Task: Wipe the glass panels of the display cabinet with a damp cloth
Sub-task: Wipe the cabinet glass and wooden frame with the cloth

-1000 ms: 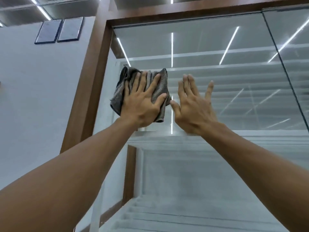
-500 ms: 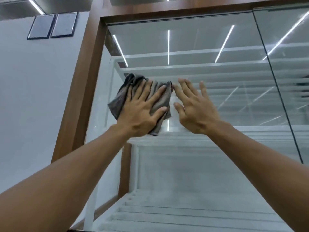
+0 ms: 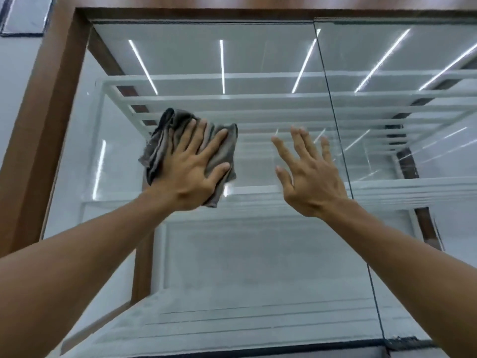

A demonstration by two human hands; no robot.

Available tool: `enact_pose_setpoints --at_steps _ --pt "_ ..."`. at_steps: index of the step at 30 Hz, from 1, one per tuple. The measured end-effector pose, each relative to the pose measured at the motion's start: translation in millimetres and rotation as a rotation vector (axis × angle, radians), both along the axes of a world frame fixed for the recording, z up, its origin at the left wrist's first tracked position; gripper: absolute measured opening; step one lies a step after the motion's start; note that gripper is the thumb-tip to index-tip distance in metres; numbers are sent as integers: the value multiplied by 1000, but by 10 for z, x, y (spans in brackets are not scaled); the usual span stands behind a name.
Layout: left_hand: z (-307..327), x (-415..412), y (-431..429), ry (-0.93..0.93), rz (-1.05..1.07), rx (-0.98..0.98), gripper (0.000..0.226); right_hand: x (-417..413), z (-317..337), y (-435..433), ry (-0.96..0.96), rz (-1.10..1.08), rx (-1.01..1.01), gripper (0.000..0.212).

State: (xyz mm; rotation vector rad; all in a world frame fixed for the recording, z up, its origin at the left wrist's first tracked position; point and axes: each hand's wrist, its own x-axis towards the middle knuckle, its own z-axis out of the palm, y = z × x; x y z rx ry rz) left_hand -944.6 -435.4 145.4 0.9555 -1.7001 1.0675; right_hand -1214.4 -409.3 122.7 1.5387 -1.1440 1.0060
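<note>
A crumpled grey-brown cloth (image 3: 167,140) lies flat against the left glass panel (image 3: 232,254) of the display cabinet. My left hand (image 3: 193,171) presses on the cloth with its fingers spread. To the right, my right hand (image 3: 307,171) is raised with fingers apart, holding nothing, close to the same panel near the seam (image 3: 335,140) with the right glass panel (image 3: 413,60). I cannot tell whether its fingertips touch the glass.
A brown wooden frame (image 3: 44,120) borders the cabinet on the left and along the top. White shelves (image 3: 258,102) show behind the glass, with reflected ceiling light strips. A white wall (image 3: 15,81) stands to the left.
My left hand has slid the cloth downward on the glass. My right hand has moved away to the right, widening the gap between the hands. The view has tilted down.
</note>
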Motion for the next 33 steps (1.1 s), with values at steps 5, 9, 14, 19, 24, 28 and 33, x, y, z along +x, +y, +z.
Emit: enact_pose_setpoints --at_steps 5,9,14,19,24,28,33 --pt "171 -884 80 85 67 -14 70 -105 10 23 23 -15 -17 67" --pt "-17 -938 20 -129 -72 -16 78 -355 -17 31 18 -86 -54 67" --pt "310 -1390 54 107 34 -30 71 -639 -79 49 -113 34 -60 70" --pt "201 -2081 106 -77 -36 -11 70 -715 -119 12 -302 326 -178 67" --pt "-16 -2028 40 -168 -190 48 69 -697 -128 17 -263 224 -151 67" --pt "-61 -1674 80 -160 -195 35 67 -504 -147 23 -203 94 -105 68" --pt "-85 -1122 58 -76 -58 -63 70 -43 -100 3 -143 125 -72 71"
